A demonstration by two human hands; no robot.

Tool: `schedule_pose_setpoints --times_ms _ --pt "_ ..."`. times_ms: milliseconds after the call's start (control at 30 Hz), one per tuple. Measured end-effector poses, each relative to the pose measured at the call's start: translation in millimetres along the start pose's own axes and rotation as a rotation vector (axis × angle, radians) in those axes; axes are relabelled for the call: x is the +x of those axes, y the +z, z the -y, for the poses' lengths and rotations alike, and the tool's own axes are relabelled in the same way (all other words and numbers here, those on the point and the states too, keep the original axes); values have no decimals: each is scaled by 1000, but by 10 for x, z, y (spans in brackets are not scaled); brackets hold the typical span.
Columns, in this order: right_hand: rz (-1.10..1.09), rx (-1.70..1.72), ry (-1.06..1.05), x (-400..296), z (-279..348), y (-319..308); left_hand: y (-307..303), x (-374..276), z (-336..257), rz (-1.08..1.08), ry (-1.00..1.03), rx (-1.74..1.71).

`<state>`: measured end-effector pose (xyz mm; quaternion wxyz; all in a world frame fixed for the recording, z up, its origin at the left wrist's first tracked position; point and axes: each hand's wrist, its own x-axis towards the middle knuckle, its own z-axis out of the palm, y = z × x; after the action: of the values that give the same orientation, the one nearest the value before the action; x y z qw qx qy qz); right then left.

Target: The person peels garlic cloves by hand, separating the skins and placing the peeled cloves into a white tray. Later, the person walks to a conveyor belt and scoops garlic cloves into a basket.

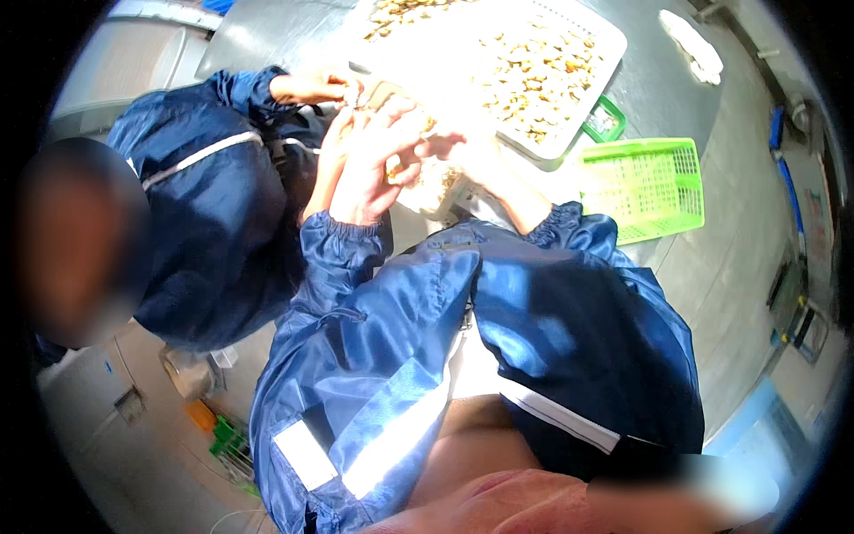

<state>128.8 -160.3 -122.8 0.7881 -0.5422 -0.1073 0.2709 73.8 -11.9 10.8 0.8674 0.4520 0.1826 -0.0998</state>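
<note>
My left hand is palm up with curled fingers, and a small yellow-brown food piece shows among them. Close beside it on the right, my right hand reaches inward; strong glare hides what its fingertips hold. Under both hands is a pale container with small light brown bits in it. Beyond them a white plastic tray bears many small yellow-brown pieces, spread out. A co-worker's hand is close by on the left, near my left hand.
A co-worker in a blue jacket is at my left. Right of the tray are a bright green plastic basket and a small green container. A white cloth-like item lies on the metal table. More pieces lie at the far side.
</note>
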Motion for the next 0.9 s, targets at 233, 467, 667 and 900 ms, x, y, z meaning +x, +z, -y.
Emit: schedule_pose_setpoints --times_ms 233,467,667,900 --pt "76 -46 -5 -46 644 282 -430 -246 42 -135 236 281" --pt "206 -77 -39 -134 849 521 -449 -408 78 -197 404 324" --pt "240 -144 -44 -152 812 562 -481 -413 188 -222 248 45" --pt "286 -279 -222 -83 804 478 -463 -475 146 -163 239 113"
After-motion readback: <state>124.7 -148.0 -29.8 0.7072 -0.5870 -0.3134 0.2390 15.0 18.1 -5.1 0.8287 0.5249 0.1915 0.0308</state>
